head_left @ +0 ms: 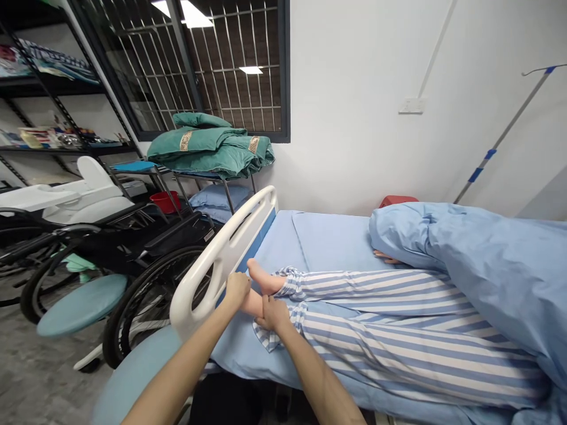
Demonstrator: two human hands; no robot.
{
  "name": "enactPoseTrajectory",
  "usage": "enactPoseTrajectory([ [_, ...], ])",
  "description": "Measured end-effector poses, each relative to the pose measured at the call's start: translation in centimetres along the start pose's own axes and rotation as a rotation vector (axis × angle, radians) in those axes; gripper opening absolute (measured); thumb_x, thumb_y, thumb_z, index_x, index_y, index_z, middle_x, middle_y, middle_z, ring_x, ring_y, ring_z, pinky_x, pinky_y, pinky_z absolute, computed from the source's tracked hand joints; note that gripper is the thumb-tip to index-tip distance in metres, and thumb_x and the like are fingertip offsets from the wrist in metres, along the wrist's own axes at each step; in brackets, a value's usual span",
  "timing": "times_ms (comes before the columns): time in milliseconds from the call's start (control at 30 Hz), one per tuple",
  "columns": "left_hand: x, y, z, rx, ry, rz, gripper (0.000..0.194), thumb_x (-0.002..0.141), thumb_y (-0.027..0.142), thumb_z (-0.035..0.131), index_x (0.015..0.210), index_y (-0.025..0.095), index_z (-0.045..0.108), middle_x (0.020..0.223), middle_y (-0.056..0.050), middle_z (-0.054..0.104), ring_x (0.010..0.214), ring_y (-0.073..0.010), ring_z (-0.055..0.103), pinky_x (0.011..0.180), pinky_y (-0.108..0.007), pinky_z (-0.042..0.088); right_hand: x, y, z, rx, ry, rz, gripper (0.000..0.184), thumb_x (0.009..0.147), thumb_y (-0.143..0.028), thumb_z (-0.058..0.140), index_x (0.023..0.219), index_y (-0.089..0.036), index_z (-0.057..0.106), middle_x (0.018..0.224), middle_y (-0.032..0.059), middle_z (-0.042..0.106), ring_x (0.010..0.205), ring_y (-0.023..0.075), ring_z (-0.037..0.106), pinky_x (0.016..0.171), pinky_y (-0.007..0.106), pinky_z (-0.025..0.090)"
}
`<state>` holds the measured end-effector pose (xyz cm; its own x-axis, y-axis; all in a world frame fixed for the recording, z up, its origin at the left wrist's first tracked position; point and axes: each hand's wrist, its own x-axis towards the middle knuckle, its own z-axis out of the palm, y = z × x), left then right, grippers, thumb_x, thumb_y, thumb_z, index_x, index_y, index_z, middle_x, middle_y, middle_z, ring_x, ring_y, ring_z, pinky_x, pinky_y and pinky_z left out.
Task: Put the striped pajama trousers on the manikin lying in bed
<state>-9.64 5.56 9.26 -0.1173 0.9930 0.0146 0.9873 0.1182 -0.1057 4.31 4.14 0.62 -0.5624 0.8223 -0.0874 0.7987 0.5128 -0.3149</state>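
- The lower bare foot [252, 304] lies on its side on the bed, its long axis running across the view, toes toward the bed rail; the upper bare foot [263, 277] rests just beyond it, apparently untouched by either hand.
- The left hand [237, 290] is closed over the toe end of the lower bare foot, while the right hand [274, 313] is closed around the ankle end, so the 2 hands sit close together, 1 at each end of the foot.
- The left forearm [177, 360] reaches in from the lower left and the right forearm [314, 372] from the lower right, converging on the foot.
- Striped pyjama trousers [376, 289] run from the ankles along a blue bed sheet [283, 248] and disappear under a blue duvet [487, 271].
- A white bed rail [197, 274] stands just past the toes.
- Beyond it are a black wheelchair [146, 248] and a teal stool seat [82, 304].
- Further off, green quilts [208, 147] are piled on a metal rack, near a red basin [163, 200].
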Motion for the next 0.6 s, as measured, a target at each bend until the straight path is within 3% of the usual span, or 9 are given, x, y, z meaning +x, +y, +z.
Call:
enactPoseTrajectory([
  [233,0.3,0.4,1.2,0.037,-0.017,0.039,0.036,0.091,0.015,0.04,0.083,0.007,0.074,0.083,-0.022,0.072,0.086,-0.0299,0.071,0.077,-0.038,0.05,0.5,0.2,0.3,0.01,0.003,0.013,0.063,0.077,-0.044,0.072,0.127,-0.011,0.052,0.12,0.0205,0.067,0.099,0.0335,0.069,0.081,0.042,0.054],
  [433,-1.2,0.3,3.3,-0.059,0.286,-0.098,0.049,0.1,0.03,0.027,0.096,0.01,0.072,0.093,-0.02,0.072,0.096,-0.029,0.067,0.08,-0.035,0.047,0.0,0.2,-0.1,-0.004,0.008,-0.002,0.057,0.082,-0.043,0.069,0.127,-0.01,0.054,0.118,0.0187,0.068,0.098,0.032,0.069,0.082,0.043,0.055],
  [600,-2.0,0.8,4.1,-0.333,0.415,-0.308,0.044,0.098,0.018,0.026,0.113,0.009,0.066,0.112,-0.018,0.071,0.105,-0.0261,0.065,0.09,-0.034,0.046,-0.2,0.0,-0.5,0.005,-0.008,0.021,0.057,0.081,-0.043,0.071,0.126,-0.012,0.054,0.116,0.0162,0.067,0.097,0.0291,0.068,0.082,0.038,0.053],
])
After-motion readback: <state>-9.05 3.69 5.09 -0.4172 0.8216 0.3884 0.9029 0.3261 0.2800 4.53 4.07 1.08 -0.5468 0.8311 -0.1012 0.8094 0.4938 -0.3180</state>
